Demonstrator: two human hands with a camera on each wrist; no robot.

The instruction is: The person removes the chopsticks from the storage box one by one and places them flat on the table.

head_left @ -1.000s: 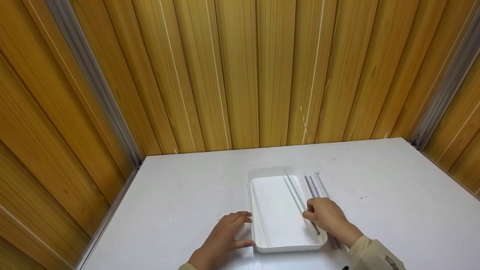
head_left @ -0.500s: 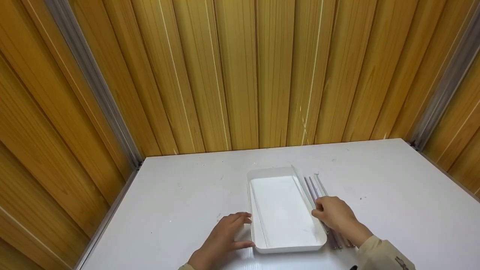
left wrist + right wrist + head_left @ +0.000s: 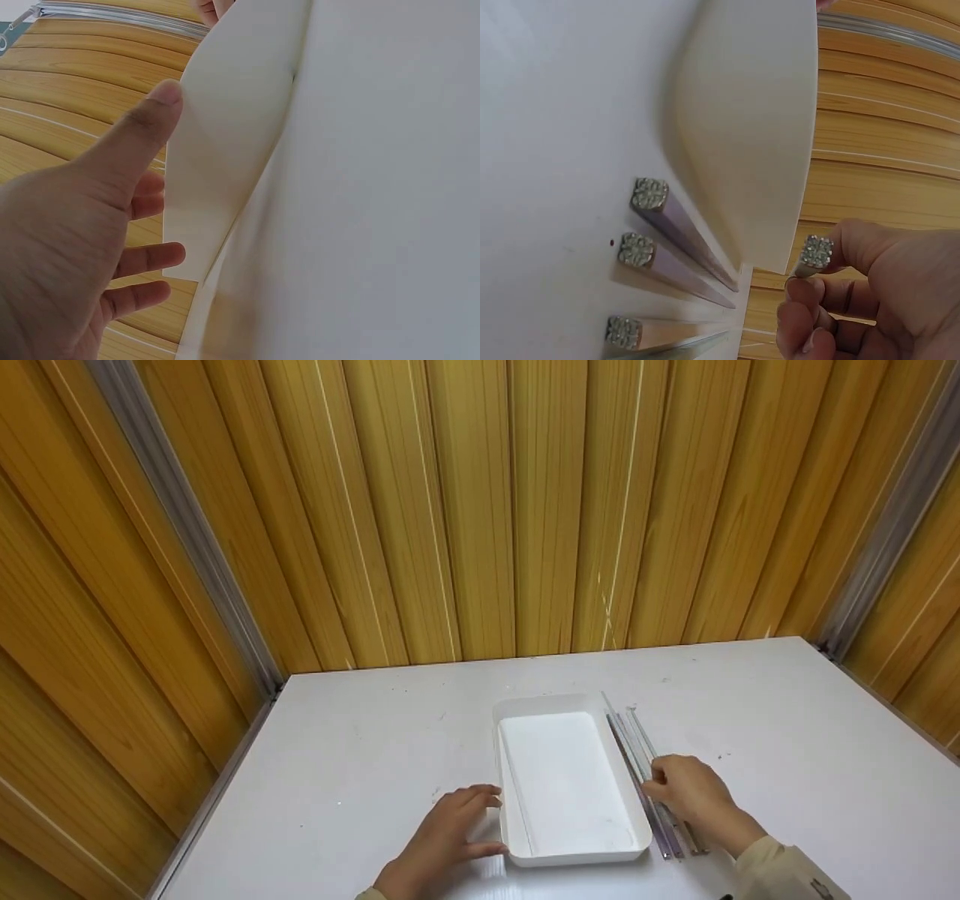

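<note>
A white rectangular tray (image 3: 566, 787) stands on the table. My left hand (image 3: 454, 825) is at its left wall, fingers extended; in the left wrist view the thumb touches the wall's rim. Right of the tray, my right hand (image 3: 690, 791) pinches a pale chopstick between thumb and fingers. Its glittery square end of the chopstick (image 3: 817, 251) shows in the right wrist view, raised off the table. Several chopsticks lie side by side below it, among them a purple chopstick (image 3: 682, 225), a second purple chopstick (image 3: 679, 274) and a pinkish chopstick (image 3: 667, 332).
The white table (image 3: 360, 750) bears small dark specks. Yellow wood-patterned panels (image 3: 480, 510) enclose it at the back and sides, with grey metal posts (image 3: 195, 525) in the corners.
My right hand has moved right, carrying the pale chopstick from over the tray, across its right wall, to above the chopsticks on the table. My left hand has stayed at the tray's left wall.
</note>
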